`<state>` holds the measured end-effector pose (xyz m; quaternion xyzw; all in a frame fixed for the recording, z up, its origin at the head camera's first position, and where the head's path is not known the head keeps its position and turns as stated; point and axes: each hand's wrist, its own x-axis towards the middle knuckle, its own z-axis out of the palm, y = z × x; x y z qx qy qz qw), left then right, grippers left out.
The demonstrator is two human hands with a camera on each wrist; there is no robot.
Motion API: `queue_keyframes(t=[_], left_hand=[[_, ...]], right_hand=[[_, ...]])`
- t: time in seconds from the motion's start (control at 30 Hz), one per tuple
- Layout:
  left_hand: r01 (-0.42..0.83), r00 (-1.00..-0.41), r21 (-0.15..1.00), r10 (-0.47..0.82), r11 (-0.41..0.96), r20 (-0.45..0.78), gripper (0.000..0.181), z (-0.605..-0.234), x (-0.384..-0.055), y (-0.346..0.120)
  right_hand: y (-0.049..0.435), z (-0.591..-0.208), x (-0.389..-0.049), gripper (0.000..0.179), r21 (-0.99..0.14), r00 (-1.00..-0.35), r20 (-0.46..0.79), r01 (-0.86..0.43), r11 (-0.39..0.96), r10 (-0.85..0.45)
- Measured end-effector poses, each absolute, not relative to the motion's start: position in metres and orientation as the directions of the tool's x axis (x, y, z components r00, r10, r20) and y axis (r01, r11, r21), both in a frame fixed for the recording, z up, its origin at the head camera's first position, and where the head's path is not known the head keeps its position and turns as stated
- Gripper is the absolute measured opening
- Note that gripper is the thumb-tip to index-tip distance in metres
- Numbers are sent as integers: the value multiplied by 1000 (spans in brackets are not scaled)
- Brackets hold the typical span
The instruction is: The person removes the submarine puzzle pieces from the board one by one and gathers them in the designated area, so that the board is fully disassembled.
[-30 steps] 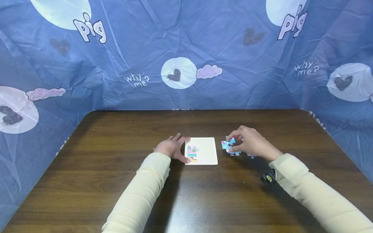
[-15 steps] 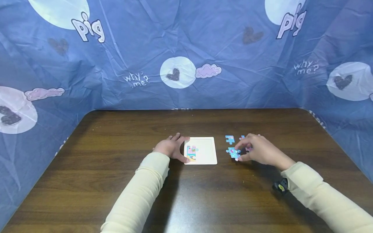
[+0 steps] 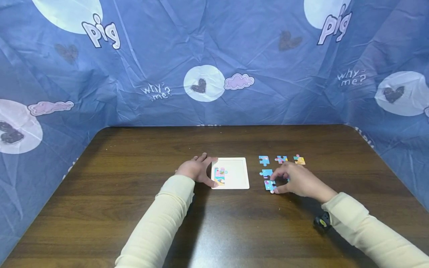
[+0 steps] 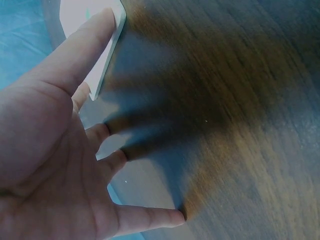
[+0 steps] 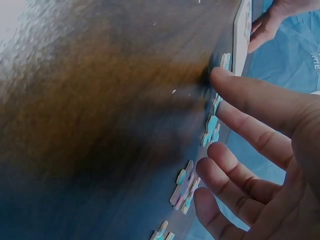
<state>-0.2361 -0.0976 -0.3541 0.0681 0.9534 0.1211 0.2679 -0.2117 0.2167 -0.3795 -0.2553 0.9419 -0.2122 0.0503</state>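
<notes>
A white square puzzle tray [image 3: 237, 175] lies mid-table with joined puzzle pieces [image 3: 219, 181] along its left side. My left hand [image 3: 194, 171] rests at its left edge, thumb on the near corner and index finger at the far one. In the left wrist view its fingers are straight and spread, the little fingertip on the table. To the tray's right, my right hand [image 3: 298, 180] pinches a blue puzzle piece [image 3: 269, 185] with a pink spot between thumb and index finger, low over the table. Another blue piece [image 3: 266, 173] lies right behind it.
Behind the right hand lie three loose pieces in a row: a blue one [image 3: 264, 160], a blue-and-pink one [image 3: 281, 159] and an orange one [image 3: 299, 160]. More pieces [image 5: 182, 186] show under the right fingers. A blue printed cloth [image 3: 207, 111] closes the table's back and sides.
My right hand first drew back to the right with the spotted piece, then moved slightly toward me. The piece is now nearer me, in front of another blue piece. The left hand stays put.
</notes>
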Motion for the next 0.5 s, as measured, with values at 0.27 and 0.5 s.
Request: queue_keyframes(t=[0.27, 0.5], left_hand=[[65, -844, 268, 196, 961, -498, 90, -354, -237, -98], [76, -845, 266, 203, 961, -494, 90, -354, -237, -98]], right_hand=[[217, -380, -210, 28, -421, -875, -14, -434, 796, -485], [215, -380, -210, 28, -416, -879, -25, -424, 805, -476]])
